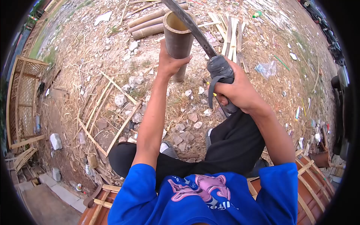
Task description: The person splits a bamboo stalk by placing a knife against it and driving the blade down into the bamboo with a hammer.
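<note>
My left hand (173, 62) is wrapped round a thick hollow bamboo section (179, 41), which stands upright with its cut open end facing me. In my right hand (236, 88) is a machete (191, 26), gripped by a handle (220, 69) bound in black tape or rubber, with a loose strip hanging down. The long dark blade slants up and left, passing across the bamboo's right rim in my view. Whether blade and rim touch, I cannot tell. The blade's far end runs out of the top of the frame.
Several bamboo poles (150, 27) lie beyond the bamboo section, with split strips (233, 37) to their right. Stones (120, 100) and a thin bamboo frame (112, 112) are on the littered ground. A woven panel (23, 97) stands at far left. Vehicles line the right edge.
</note>
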Demonstrator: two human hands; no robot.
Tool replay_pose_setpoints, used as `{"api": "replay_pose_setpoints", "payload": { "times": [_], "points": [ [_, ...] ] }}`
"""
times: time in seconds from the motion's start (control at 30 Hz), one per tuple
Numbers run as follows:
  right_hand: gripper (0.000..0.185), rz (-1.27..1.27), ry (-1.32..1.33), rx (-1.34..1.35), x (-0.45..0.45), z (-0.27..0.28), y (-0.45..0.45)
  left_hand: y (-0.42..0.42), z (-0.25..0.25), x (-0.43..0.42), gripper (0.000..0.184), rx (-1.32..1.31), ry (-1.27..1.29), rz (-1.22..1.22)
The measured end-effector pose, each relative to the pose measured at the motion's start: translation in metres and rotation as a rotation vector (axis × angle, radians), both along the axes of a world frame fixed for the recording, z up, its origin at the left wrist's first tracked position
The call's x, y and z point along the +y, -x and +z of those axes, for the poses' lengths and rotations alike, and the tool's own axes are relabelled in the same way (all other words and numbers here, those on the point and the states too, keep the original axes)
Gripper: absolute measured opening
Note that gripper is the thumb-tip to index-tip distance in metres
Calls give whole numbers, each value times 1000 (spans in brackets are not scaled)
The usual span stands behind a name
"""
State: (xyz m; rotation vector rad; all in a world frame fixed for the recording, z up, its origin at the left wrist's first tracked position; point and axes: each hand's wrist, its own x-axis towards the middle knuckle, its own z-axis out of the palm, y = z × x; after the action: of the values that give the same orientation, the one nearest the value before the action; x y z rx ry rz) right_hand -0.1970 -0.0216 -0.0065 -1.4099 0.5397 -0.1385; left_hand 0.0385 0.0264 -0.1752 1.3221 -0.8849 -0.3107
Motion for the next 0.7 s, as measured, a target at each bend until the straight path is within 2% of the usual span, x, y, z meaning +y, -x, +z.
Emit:
{"api": "replay_pose_setpoints", "payload": {
  "times": [0.2,0.7],
  "points": [
    [41,-49,32,19,7,1,0,8,-2,-5,88,-28,-34,86],
    [41,-38,-10,17,0,2,2,8,7,-3,87,-42,-78,84]
  ]
}}
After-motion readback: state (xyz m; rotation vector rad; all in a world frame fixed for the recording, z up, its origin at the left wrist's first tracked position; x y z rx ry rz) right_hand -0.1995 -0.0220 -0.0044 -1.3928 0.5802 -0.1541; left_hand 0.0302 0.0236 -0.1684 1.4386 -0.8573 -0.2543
